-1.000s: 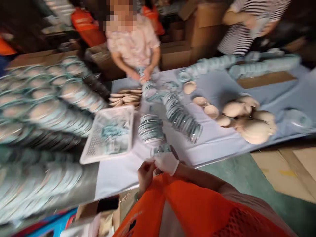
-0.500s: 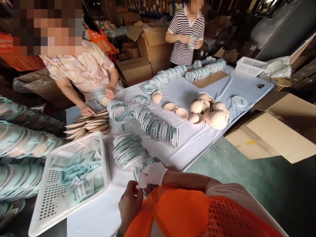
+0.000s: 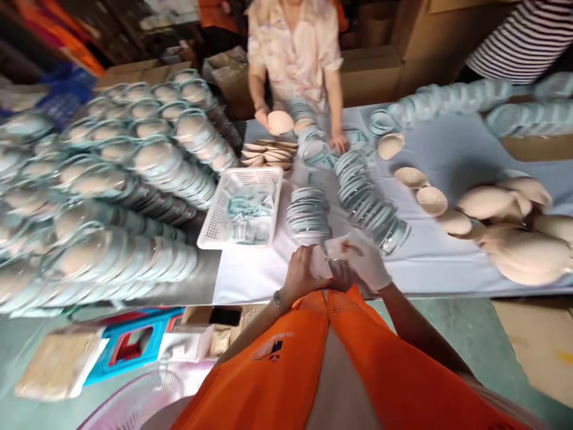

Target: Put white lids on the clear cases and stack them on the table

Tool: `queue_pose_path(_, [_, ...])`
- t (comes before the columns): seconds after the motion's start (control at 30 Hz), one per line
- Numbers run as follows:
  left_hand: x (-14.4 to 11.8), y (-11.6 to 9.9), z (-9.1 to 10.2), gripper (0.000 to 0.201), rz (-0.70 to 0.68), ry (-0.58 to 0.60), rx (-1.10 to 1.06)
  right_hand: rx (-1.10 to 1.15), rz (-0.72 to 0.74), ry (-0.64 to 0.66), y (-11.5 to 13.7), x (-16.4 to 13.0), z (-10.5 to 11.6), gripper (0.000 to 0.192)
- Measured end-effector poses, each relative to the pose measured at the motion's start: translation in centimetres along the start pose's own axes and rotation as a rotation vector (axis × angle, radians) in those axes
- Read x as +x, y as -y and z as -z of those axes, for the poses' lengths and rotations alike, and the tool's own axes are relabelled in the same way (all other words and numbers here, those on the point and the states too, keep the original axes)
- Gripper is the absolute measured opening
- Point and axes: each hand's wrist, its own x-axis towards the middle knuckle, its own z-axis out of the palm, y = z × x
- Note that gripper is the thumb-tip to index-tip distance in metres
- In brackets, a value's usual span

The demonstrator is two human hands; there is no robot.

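Where lids crowd the pale-clothed table point(image 3: 447, 263), cartons point(image 3: 371, 77) behind, seemingly a warehouse

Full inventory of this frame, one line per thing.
white basket: one, white, table centre-left, holds teal-printed packets.
stacked teal-rimmed lids: many rows, teal and beige, left.
short lid stack: one, teal, beside the basket.
leaning lid row: one, teal, mid-table.
beige bowls: a pile plus loose ones, right.
table cloth: white.
co-worker in a pale shirt: one, far side, holding a beige bowl.
striped sleeve: top right.
blue stool: floor, lower left.
left hand: bare, on a small pale item, blurred.
right hand: white glove, touching it.
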Motion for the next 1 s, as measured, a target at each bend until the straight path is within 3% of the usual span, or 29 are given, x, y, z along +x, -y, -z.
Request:
queue_pose_path(0.1, [0.1, -0.4, -0.2, 0.092, 0.098, -0.020, 0.047, 0.044, -0.021, -0.037, 0.5, 0.5, 0.6, 0.031])
queue_pose_path(0.27, [-0.3, -0.6, -0.9, 0.085, 0.138, -0.047, 0.127, -0.125, -0.028, 0.077, 0.8, -0.1, 0.0, 0.034])
queue_pose_path(0.47, [-0.6, -0.4, -1.3, 0.088, 0.146, -0.052, 0.153, -0.049, -0.105, -0.014, 0.6, 0.6, -0.9, 0.038])
queue_pose_path(0.57, [-0.5, -0.3, -1.3, 0.083, 0.187, -0.105, 0.144, -0.011, -0.120, 0.017, 0.5, 0.9, -0.4, 0.039])
queue_pose_path(0.7, [-0.5, -0.3, -1.0, 0.084, 0.142, -0.001, 0.185, -0.011, -0.092, 0.180, 0.3, 1.1, 0.6, 0.035])
queue_pose_path(0.8, [-0.4, -0.5, -1.2, 0.085, 0.086, 0.076, 0.208, -0.032, -0.082, 0.227, 0.3, 1.1, 0.3, 0.032])
queue_pose_path(1.0, [-0.1, -0.4, -1.7, 0.087, 0.139, 0.012, 0.272, 0.175, -0.260, -0.014, -0.4, 1.3, -3.4, 0.048])
